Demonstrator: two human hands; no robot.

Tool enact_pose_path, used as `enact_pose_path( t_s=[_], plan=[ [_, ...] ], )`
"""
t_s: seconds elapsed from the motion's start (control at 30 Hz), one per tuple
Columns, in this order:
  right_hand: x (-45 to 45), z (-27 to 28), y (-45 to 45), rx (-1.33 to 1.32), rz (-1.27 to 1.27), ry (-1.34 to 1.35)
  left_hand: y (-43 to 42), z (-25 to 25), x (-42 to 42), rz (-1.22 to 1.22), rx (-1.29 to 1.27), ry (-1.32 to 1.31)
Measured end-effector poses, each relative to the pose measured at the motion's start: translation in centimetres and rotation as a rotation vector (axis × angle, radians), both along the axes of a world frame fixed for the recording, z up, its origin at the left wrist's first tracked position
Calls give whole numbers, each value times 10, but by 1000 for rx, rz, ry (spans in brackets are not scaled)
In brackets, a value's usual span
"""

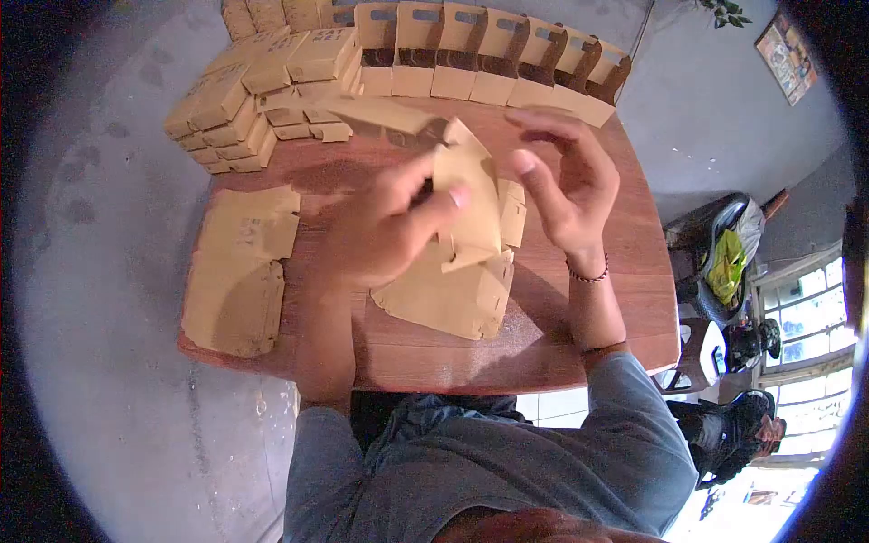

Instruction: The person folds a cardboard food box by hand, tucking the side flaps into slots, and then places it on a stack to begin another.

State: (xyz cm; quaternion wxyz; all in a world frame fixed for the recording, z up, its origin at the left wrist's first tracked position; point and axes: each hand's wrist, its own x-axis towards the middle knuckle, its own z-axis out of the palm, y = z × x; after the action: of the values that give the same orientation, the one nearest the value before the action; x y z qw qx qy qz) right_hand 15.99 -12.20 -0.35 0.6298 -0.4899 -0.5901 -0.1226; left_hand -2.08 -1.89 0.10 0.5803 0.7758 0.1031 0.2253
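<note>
My left hand (385, 226) grips a partly folded cardboard box (471, 195) above the middle of the table, its thumb pressed on the near panel. A long flap of it stretches toward the far left, blurred by motion. To the right, my right hand (575, 185) is raised beside the box with fingers apart and nothing in it. Beneath the box lie flat cardboard blanks (444, 299), partly hidden by it and by my left hand. Another pile of flat blanks (237, 271), with dark print, rests at the table's left edge.
Folded boxes are stacked (226, 100) at the far left. Along the far edge stands a curved row of open cardboard boxes (462, 54) with handle slots. The wooden table (625, 299) has rounded edges. A chair (701, 353) and a bag (729, 262) are off to the right.
</note>
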Motion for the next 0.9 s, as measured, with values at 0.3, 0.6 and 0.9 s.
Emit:
enact_pose_path(
  t_s=[0.3, 0.6, 0.9],
  plan=[
    [-10, -5, -7, -330, 74, 42, -2, -15, 10, -55, 53, -28],
    [-11, -2, -3, -13, -106, -282, -5, -3, 9, 203, -97, -98],
    [-7, -1, -1, 5, 23, -385, -4, -9, 4, 340, 230, -68]
  ],
)
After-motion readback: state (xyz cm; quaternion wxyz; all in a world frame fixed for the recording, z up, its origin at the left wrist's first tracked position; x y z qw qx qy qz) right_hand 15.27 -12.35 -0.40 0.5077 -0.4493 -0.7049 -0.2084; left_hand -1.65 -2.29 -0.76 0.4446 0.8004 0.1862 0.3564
